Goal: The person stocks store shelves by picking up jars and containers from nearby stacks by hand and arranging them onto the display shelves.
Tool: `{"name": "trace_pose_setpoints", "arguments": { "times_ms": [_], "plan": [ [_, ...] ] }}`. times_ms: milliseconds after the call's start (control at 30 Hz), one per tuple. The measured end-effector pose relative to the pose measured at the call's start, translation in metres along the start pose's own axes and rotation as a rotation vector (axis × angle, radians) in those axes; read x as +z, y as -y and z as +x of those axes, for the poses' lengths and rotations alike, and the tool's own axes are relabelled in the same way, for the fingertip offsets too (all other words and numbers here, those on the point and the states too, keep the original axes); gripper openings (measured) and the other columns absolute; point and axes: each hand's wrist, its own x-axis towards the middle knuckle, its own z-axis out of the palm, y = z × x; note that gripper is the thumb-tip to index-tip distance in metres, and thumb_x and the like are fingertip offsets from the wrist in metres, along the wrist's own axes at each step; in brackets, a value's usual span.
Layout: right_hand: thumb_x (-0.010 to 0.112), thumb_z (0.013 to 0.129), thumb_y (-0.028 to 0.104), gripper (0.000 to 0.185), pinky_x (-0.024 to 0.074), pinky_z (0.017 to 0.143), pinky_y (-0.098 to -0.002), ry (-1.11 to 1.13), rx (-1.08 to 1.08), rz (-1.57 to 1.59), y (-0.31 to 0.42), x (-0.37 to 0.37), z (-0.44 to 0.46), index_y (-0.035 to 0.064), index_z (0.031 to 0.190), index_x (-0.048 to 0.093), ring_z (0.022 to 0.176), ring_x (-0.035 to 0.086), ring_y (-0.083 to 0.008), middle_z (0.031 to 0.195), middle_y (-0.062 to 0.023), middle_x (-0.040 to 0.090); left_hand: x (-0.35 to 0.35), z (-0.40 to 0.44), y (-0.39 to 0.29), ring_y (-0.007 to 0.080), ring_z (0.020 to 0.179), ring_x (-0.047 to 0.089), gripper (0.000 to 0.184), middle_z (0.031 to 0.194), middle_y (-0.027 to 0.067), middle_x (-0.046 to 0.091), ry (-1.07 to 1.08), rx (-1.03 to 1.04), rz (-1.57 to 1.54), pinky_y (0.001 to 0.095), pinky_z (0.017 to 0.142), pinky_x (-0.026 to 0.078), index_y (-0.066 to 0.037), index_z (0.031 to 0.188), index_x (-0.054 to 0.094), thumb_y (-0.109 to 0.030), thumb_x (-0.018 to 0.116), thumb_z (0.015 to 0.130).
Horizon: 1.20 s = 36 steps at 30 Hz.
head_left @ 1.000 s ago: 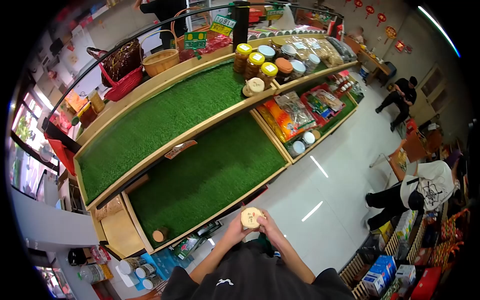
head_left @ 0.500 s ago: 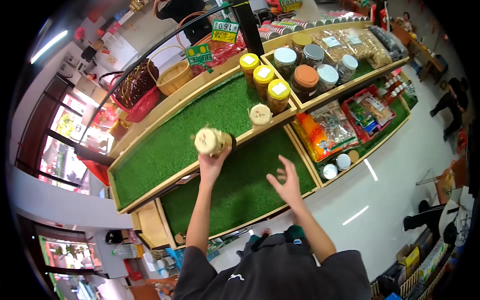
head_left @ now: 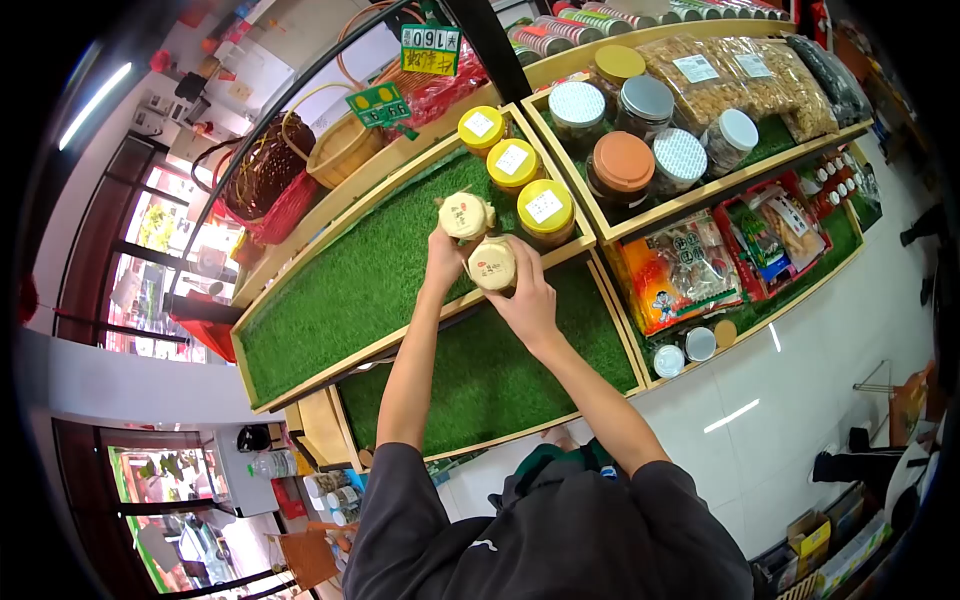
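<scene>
My left hand (head_left: 443, 257) is closed round a jar with a cream paper-covered lid (head_left: 464, 214), above the upper grass-lined shelf. Beside it, my right hand (head_left: 528, 305) wraps its fingers about a second jar with the same cream cover (head_left: 492, 264), near the shelf's front edge. The two jars are close together, and their lower parts are hidden by the hands. Just to the right and behind stand three yellow-lidded jars, the nearest of them a yellow-lidded jar (head_left: 546, 208) with a white label.
A wooden divider separates this shelf (head_left: 330, 310) from the right one, which bears several lidded jars and bagged dry goods (head_left: 690, 75). A lower grass-lined shelf (head_left: 500, 385) juts out nearer me. Baskets (head_left: 345, 150) and price signs (head_left: 430, 50) stand behind.
My left hand has carried its jar rightward and farther back. My right hand has moved up from over the lower shelf and taken hold of the other cream-covered jar. The view has shifted slightly.
</scene>
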Motion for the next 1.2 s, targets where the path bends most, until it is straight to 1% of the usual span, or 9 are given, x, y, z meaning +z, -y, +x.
{"name": "trace_pose_setpoints", "arguments": {
  "times_ms": [267,500,633,667,700,767,967,1167,1200],
  "plan": [
    [0.084,0.068,0.023,0.069,0.0548,0.079,-0.0384,-0.018,0.11,0.036,0.001,-0.01,0.013,0.008,0.127,0.05,0.1,0.062,-0.0319,0.116,-0.0133,0.054,0.009,0.013,-0.006,0.0205,0.101,0.064,0.046,0.11,0.0123,0.067,0.087,0.075,0.059,0.0344,0.087,0.051,0.0,0.117,0.057,-0.008,0.076,0.075],
    [0.085,0.068,0.022,0.069,0.0544,0.077,-0.0366,-0.121,0.134,0.091,0.001,-0.001,0.004,0.0065,0.126,0.052,0.095,0.064,-0.0289,0.111,-0.0127,0.054,0.008,0.027,-0.01,0.0191,0.102,0.06,0.046,0.113,0.0094,0.064,0.23,-0.059,-0.11,0.034,0.092,0.048,0.0,0.118,0.056,-0.002,0.073,0.075],
    [0.086,0.068,0.02,0.072,0.0538,0.079,-0.0357,-0.22,0.086,0.136,-0.006,0.012,-0.001,0.0066,0.127,0.047,0.105,0.059,-0.0268,0.114,-0.0128,0.053,-0.003,0.038,-0.019,0.0193,0.108,0.056,0.049,0.117,0.0089,0.062,0.39,-0.061,-0.179,0.0339,0.097,0.044,-0.001,0.12,0.054,-0.002,0.072,0.074],
    [0.086,0.067,0.016,0.074,0.0523,0.082,-0.0341,-0.165,0.108,0.163,-0.009,0.014,-0.003,0.0067,0.127,0.044,0.111,0.055,-0.0273,0.119,-0.0134,0.051,-0.004,0.038,-0.02,0.0196,0.112,0.054,0.052,0.119,0.0089,0.06,0.42,-0.065,-0.193,0.034,0.099,0.042,-0.001,0.122,0.053,-0.002,0.071,0.073],
    [0.085,0.062,0.011,0.077,0.0522,0.083,-0.0404,-0.147,0.187,0.219,-0.011,0.016,-0.005,0.0074,0.127,0.044,0.109,0.056,-0.036,0.122,-0.0171,0.049,-0.004,0.038,-0.024,0.0199,0.115,0.052,0.055,0.122,0.009,0.058,0.449,-0.068,-0.21,0.034,0.102,0.04,-0.002,0.124,0.051,-0.001,0.071,0.072],
    [0.084,0.063,0.006,0.077,0.0503,0.087,-0.0405,-0.135,0.107,0.168,-0.02,0.016,-0.009,0.0071,0.128,0.044,0.112,0.053,-0.0361,0.123,-0.0174,0.048,-0.008,0.035,-0.031,0.0203,0.119,0.049,0.065,0.126,0.0087,0.055,0.486,-0.114,-0.222,0.0345,0.105,0.037,-0.003,0.131,0.044,0.0,0.07,0.072],
    [0.079,0.068,0.002,0.077,0.049,0.088,-0.0397,-0.06,0.119,0.116,-0.021,0.009,-0.008,0.0063,0.135,0.042,0.114,0.052,-0.036,0.128,-0.0179,0.048,-0.001,0.019,-0.011,0.0199,0.122,0.047,0.064,0.13,0.0121,0.052,0.41,-0.216,-0.414,0.0355,0.106,0.037,-0.003,0.135,0.04,-0.003,0.069,0.078],
    [0.071,0.077,0.001,0.07,0.0469,0.091,-0.0403,0.027,0.215,0.165,-0.013,0.009,-0.008,0.0042,0.139,0.038,0.118,0.051,-0.0383,0.135,-0.0197,0.046,-0.014,-0.037,-0.012,0.029,0.132,0.04,0.054,0.138,0.0151,0.045,0.078,-0.197,-0.289,0.0386,0.109,0.035,-0.004,0.136,0.037,-0.012,0.063,0.089],
    [0.069,0.078,0.001,0.069,0.0457,0.093,-0.0411,0.04,0.274,0.202,-0.009,0.008,-0.008,0.0036,0.139,0.037,0.119,0.05,-0.0389,0.134,-0.0207,0.046,-0.015,-0.051,-0.003,0.0252,0.128,0.044,0.049,0.136,0.0127,0.047,0.024,-0.19,-0.313,0.0355,0.104,0.038,-0.007,0.135,0.043,-0.013,0.061,0.09]
  ]
}}
